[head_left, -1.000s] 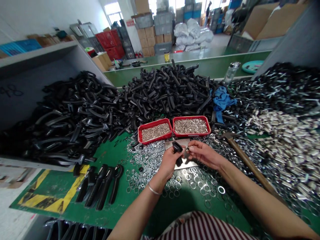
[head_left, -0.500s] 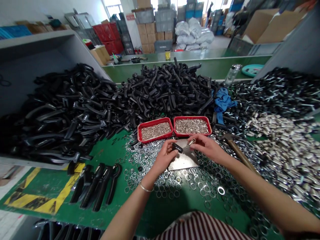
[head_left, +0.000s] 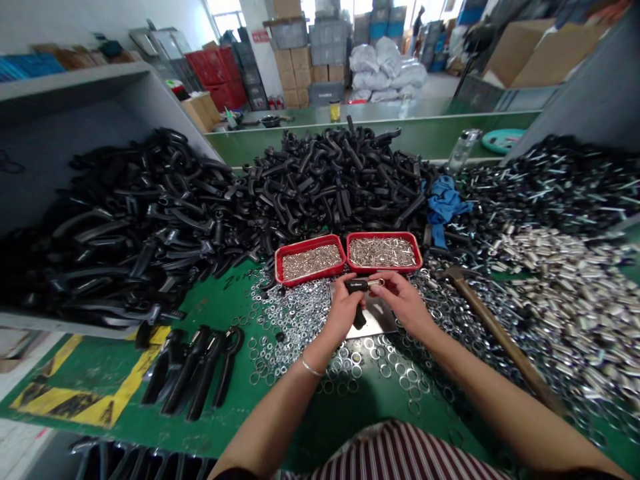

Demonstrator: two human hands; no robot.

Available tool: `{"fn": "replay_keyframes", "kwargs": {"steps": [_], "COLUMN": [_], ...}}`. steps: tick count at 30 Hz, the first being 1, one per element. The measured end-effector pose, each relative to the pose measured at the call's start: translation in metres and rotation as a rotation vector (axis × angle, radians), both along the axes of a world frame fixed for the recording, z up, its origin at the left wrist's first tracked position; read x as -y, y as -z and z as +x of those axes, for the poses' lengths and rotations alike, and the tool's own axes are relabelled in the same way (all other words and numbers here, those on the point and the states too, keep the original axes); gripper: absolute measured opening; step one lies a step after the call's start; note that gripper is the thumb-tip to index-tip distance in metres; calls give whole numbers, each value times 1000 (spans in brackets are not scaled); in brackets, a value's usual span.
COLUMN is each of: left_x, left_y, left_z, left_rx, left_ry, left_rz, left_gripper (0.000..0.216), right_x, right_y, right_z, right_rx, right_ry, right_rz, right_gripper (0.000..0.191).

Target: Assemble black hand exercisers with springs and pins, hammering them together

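Note:
My left hand (head_left: 341, 312) is closed around a black handle (head_left: 355, 287), its end pointing right and a dark part hanging below the fingers. A small spring-like metal piece (head_left: 375, 283) sits at the handle's right end. My right hand (head_left: 404, 304) pinches at this piece, with a ring at the fingertips; the fingers partly hide the contact. Both hands are above a flat metal plate (head_left: 379, 319). Behind them stand a red tray of small metal parts (head_left: 276, 265) and a second red tray of pins (head_left: 421, 261).
Black handles (head_left: 330, 173) are heaped at the back and left. Several handles (head_left: 193, 373) lie in a row at front left. A hammer (head_left: 495, 327) lies right of my hand, beside piled metal sleeves (head_left: 565, 287). Loose washers (head_left: 295, 320) and a blue cloth (head_left: 444, 200) lie around.
My right hand has moved left, bringing its metal piece to the handle's end. My left hand has turned the handle to point right. The hammer's shaft is now more exposed.

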State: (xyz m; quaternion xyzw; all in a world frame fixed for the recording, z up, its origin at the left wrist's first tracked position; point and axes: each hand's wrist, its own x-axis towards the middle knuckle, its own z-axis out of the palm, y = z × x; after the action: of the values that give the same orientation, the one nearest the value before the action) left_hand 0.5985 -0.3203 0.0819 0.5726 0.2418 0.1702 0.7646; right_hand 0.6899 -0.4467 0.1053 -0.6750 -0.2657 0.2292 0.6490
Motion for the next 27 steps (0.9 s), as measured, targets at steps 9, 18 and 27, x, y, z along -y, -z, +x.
{"fn": "replay_keyframes", "kwargs": {"steps": [9,18,27], "left_x": [-5,-36,0], "left_y": [-39,-26,-2], "left_z": [-16,-7,6], "left_rx": [56,198,64], "left_ry": [572,-97,-126], "left_rz": [-394,-248,-38], "left_gripper": [33,28,34], "right_x": [-12,42,30], "right_y": [0,2,17], "right_z": [32,-47,-74], "right_rx": [-191,852,1097], "right_ry": [-237,-422,-385], "right_rz": [24,-585,-892], "right_gripper": [27,11,7]}}
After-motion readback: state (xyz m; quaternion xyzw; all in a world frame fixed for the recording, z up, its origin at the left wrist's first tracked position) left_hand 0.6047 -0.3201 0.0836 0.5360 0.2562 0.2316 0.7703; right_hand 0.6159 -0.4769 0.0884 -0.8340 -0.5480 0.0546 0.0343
